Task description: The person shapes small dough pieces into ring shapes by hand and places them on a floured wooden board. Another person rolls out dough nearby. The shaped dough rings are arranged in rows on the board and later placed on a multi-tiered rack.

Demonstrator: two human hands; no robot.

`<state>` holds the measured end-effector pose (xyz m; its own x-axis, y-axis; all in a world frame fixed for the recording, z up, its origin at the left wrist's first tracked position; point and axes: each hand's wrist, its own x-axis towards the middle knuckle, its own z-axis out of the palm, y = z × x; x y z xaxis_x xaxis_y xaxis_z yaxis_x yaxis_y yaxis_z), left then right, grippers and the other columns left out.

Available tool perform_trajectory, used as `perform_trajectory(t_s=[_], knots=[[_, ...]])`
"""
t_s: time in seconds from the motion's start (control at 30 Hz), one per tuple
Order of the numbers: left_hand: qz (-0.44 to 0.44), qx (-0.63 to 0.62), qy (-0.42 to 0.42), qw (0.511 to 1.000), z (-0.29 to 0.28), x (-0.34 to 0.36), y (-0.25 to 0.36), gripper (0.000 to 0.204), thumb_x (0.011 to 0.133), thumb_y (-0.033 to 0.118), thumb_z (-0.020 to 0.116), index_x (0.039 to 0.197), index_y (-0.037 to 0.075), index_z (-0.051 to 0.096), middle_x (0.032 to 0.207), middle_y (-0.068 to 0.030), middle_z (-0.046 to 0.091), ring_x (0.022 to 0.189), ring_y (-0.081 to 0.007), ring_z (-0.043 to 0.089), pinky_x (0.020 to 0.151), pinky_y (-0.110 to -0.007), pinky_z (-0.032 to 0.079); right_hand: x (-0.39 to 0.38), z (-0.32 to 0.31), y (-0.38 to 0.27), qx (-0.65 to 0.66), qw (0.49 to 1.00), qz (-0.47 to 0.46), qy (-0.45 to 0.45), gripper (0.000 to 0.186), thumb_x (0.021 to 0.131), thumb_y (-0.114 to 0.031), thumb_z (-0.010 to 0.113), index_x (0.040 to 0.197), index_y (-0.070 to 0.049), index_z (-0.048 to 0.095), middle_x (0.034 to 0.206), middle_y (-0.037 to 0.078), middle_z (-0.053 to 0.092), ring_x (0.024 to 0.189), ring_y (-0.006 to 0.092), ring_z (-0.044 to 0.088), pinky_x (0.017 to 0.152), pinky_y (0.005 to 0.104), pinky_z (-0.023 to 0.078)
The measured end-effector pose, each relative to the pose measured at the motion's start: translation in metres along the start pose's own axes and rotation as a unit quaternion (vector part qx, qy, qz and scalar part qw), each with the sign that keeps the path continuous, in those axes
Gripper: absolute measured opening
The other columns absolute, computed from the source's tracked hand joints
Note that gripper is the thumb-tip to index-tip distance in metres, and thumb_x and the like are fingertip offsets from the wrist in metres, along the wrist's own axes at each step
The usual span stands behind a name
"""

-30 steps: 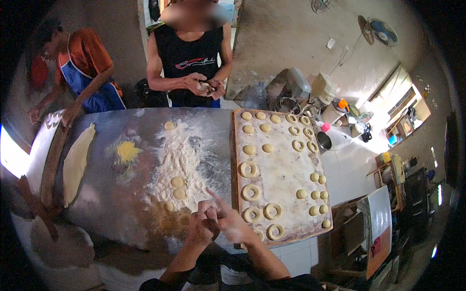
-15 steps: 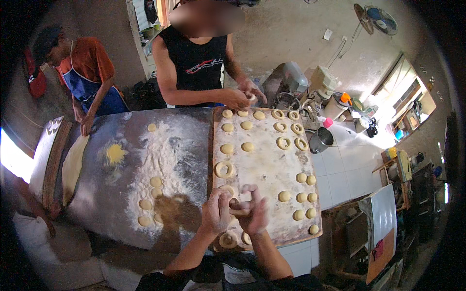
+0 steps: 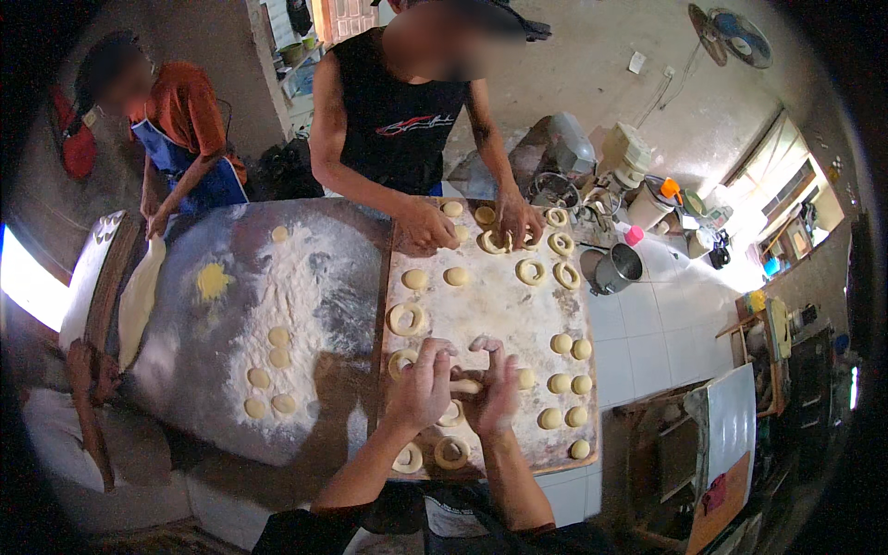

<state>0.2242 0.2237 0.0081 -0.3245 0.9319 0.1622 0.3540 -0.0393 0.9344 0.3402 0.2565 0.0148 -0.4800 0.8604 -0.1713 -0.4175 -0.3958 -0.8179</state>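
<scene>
My left hand (image 3: 425,384) and my right hand (image 3: 492,384) hold a piece of dough (image 3: 467,385) between them, fingers curled, above the lower part of the floured board (image 3: 481,324). The piece looks like a ring, but fingers hide much of it. Dough rings (image 3: 406,319) and round dough balls (image 3: 455,276) lie around on the board. To its left, the metal worktop (image 3: 185,333) carries a patch of flour (image 3: 291,287) with several dough rounds (image 3: 278,357) and a small yellow powder pile (image 3: 212,281).
Across the board, a co-worker's hands (image 3: 518,222) touch dough rings. Another co-worker in orange (image 3: 192,102) holds a dough sheet (image 3: 139,305) at the left, where another arm (image 3: 92,416) reaches in. A steel pot (image 3: 620,270), buckets (image 3: 657,203) and a leaning panel (image 3: 726,416) are right.
My hands have moved up and right over the board, now around a piece of dough. The co-worker opposite has leaned forward and lowered both hands onto the board's far part.
</scene>
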Motion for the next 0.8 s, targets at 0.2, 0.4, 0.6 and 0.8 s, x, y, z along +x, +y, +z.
perform_trajectory(t_s=[0.2,0.4,0.6,0.8], knots=[[-0.043,0.063,-0.021,0.997,0.009,0.012,-0.007,0.022,0.103,0.029,0.043,0.113,0.010,0.047,0.087,-0.0218,0.067,0.082,-0.0458,0.067,0.065,-0.053,0.051,0.016,-0.023,0.002,0.192,0.981,-0.035,0.010,0.056,0.099,-0.057,0.044,0.135,-0.014,0.037,0.075,0.002,0.057,0.063,0.0152,0.054,0.065,0.0300,0.047],[-0.038,0.044,-0.014,0.998,0.030,0.033,-0.025,0.026,0.103,0.025,0.042,0.120,0.005,0.044,0.100,-0.0270,0.064,0.097,-0.0497,0.062,0.083,-0.053,0.048,0.048,-0.055,0.027,-0.213,0.975,-0.054,-0.022,0.074,0.098,-0.060,0.043,0.146,-0.006,0.029,0.073,0.004,0.062,0.067,0.0191,0.059,0.066,0.0333,0.048],[-0.084,0.395,0.057,0.913,0.024,0.055,-0.048,0.057,0.098,0.036,0.051,0.140,-0.001,0.037,0.131,-0.0316,0.048,0.122,-0.0466,0.048,0.099,-0.057,0.037,0.072,-0.081,0.032,-0.633,0.751,-0.110,0.151,0.073,0.093,-0.039,0.061,0.146,-0.002,0.027,0.087,0.016,0.063,0.081,0.0334,0.064,0.076,0.0461,0.048],[-0.070,0.458,-0.094,0.881,0.018,0.025,-0.059,0.075,0.085,0.036,0.069,0.146,0.003,0.039,0.125,-0.0211,0.046,0.116,-0.0382,0.048,0.095,-0.049,0.036,0.049,-0.087,0.047,-0.749,0.651,-0.068,0.103,0.076,0.086,-0.031,0.070,0.149,-0.014,0.030,0.104,0.015,0.062,0.094,0.0380,0.062,0.078,0.0573,0.043]])
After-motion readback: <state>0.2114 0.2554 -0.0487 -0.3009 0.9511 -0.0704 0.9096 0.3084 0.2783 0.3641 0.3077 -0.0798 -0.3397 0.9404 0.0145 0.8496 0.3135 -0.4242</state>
